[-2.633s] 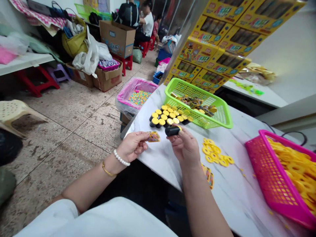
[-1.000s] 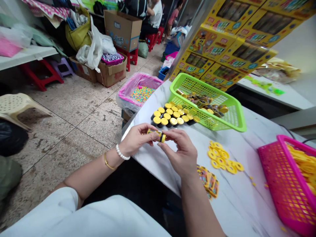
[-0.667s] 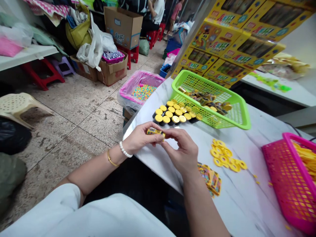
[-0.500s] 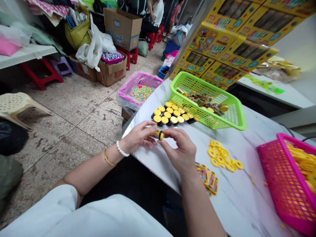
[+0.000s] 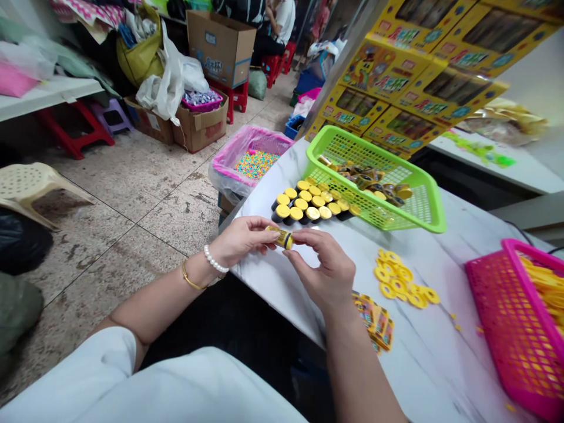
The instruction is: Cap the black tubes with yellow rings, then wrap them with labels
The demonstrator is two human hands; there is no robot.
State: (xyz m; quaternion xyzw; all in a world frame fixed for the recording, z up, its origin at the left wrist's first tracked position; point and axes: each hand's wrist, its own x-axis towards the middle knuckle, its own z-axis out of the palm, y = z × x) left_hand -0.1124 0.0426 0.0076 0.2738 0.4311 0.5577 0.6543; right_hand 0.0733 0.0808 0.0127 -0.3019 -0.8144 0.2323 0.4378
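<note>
Both my hands meet over the near left edge of the white marble table [image 5: 423, 346]. My left hand [image 5: 240, 239] and my right hand [image 5: 328, 270] pinch a small black tube with a yellow cap and a yellow printed label [image 5: 281, 236] between their fingertips. Just beyond stands a cluster of black tubes with yellow caps [image 5: 308, 202]. Loose yellow rings [image 5: 402, 282] lie to the right of my right hand. A stack of printed stickers [image 5: 376, 322] lies beside my right wrist.
A green basket [image 5: 418, 200] holds labelled tubes behind the cluster. A pink basket [image 5: 506, 329] of yellow rings stands at the right. A pink bin of coloured beads [image 5: 253, 161] sits left of the table. Yellow boxes [image 5: 396, 76] are stacked behind. People sit at the back.
Earlier my left hand held a sticker and my right hand a bare black tube, apart. Now both hands are together on the tube, which carries the yellow label.
</note>
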